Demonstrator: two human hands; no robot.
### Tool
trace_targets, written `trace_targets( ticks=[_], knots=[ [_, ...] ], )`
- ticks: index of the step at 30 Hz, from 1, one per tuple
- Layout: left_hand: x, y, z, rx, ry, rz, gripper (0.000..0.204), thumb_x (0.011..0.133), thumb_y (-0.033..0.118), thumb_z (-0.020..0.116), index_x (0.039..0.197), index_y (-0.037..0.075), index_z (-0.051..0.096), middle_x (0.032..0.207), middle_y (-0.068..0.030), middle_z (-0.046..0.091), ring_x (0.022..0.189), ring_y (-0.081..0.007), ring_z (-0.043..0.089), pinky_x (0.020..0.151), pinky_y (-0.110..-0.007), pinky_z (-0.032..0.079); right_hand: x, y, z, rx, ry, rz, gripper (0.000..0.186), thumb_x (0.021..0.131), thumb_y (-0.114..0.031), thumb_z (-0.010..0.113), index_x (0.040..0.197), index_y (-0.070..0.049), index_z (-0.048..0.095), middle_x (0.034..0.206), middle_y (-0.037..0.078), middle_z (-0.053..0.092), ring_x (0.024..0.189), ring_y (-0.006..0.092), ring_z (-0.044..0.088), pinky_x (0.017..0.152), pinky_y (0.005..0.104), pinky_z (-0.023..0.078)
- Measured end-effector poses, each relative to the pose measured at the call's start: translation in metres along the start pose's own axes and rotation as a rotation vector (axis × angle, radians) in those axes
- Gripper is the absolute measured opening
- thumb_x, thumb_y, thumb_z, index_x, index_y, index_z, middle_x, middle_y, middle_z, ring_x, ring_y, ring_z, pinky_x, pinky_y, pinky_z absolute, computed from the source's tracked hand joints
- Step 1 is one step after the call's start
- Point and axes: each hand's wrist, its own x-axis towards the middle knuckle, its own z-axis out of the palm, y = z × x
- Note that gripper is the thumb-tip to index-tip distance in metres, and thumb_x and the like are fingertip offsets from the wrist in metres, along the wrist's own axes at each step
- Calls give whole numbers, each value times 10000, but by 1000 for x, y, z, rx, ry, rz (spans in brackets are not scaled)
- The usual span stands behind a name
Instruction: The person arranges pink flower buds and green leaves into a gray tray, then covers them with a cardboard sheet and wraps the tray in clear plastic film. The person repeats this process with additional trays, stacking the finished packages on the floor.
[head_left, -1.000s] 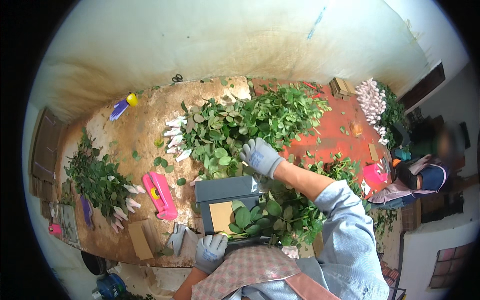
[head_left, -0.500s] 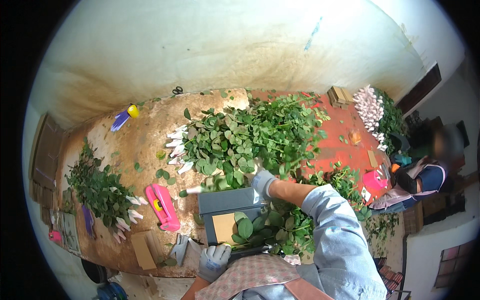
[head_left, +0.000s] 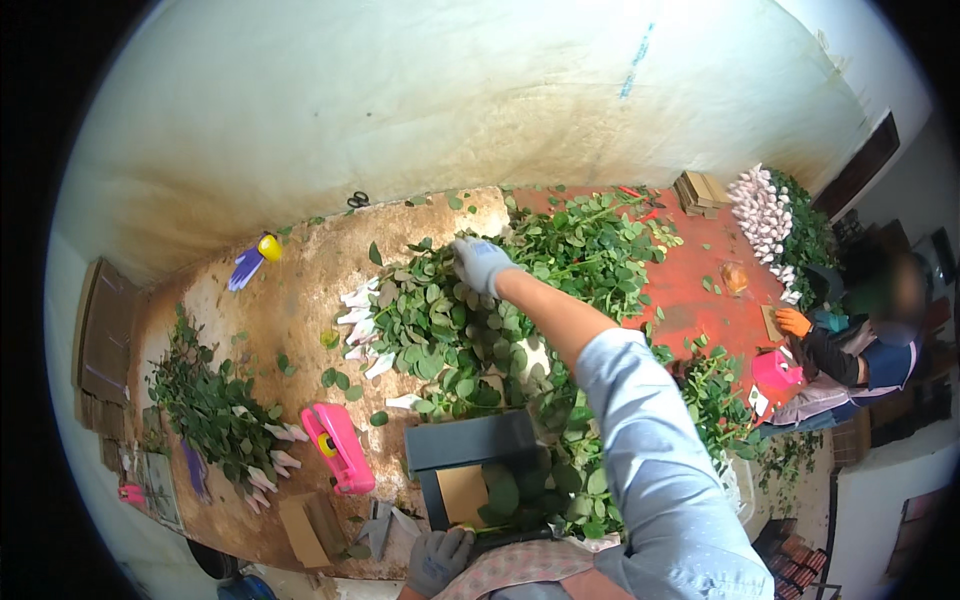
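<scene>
- Right hand (head_left: 482,265) rests on leafy flowers (head_left: 445,315), frame centre; grip unclear.
- Left hand (head_left: 438,560) curls beside the box (head_left: 470,445), lower centre; grip hidden.
- Overlapping leaves could snag, tearing if pulled.

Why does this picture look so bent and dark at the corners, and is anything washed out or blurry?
In the head view, the wide fisheye lens bows the edges of the brown tabletop and leaves black corners; same view, a pale, bright patch near its far edge, the left hand looking darker than the right hand, and the co-worker at right blurred about the head.
</scene>
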Motion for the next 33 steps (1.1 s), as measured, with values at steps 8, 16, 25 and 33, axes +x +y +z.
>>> trace_targets(
  ticks=[8,16,25,33],
  knots=[
    [-10,-2,6,-117,121,26,622,774,333,708,1331,63,643,1376,-130,611,964,-313,629,761,-473,504,75,20,41,-243,-333,208,436,960,-162,565,1382,-62,606,1368,186,639,1278,378,606,1117,555,405],
    [-22,-3,13,-90,89,49,703,788,351,703,1410,46,582,1388,-139,601,985,-329,629,809,-472,498,-23,-19,24,-725,-177,-105,306,979,-237,551,1194,-124,737,1184,124,722,1130,328,664,1024,626,399],
    [7,8,-8,41,116,-8,320,827,199,678,1140,134,697,1068,28,625,844,-193,561,702,-382,446,-118,-55,-90,-987,88,-373,256,935,-288,592,1060,-82,679,975,139,641,965,333,627,916,554,458],
    [-4,16,4,17,179,-84,288,803,209,709,1079,131,704,1047,3,637,914,-236,568,788,-425,442,-190,-144,-262,-920,497,-261,488,749,-403,812,1108,-139,614,1029,77,603,1001,264,597,930,446,456]
  ],
)
